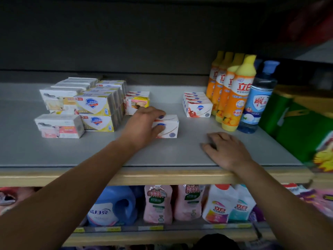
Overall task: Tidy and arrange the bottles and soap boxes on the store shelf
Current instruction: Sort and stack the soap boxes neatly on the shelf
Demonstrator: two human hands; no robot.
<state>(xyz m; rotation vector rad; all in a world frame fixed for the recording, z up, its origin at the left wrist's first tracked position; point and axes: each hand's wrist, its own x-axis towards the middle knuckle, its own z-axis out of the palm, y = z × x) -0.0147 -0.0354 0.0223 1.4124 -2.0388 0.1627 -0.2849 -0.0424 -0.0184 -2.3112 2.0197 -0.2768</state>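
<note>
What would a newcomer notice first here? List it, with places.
The left hand grips a white soap box alone at mid-shelf, while the right hand rests flat near the shelf's front edge. At the right stands a row of orange bottles beside a blue bottle; soap boxes are stacked at left.

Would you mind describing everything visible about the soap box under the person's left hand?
The soap box is a small white cardboard carton with a blue shield logo on its top and its front and reddish print at a lower corner. It lies flat on the grey shelf, alone in the open middle, apart from the other boxes. The left hand grips its left end, fingers over the top, thumb on the front.
</note>
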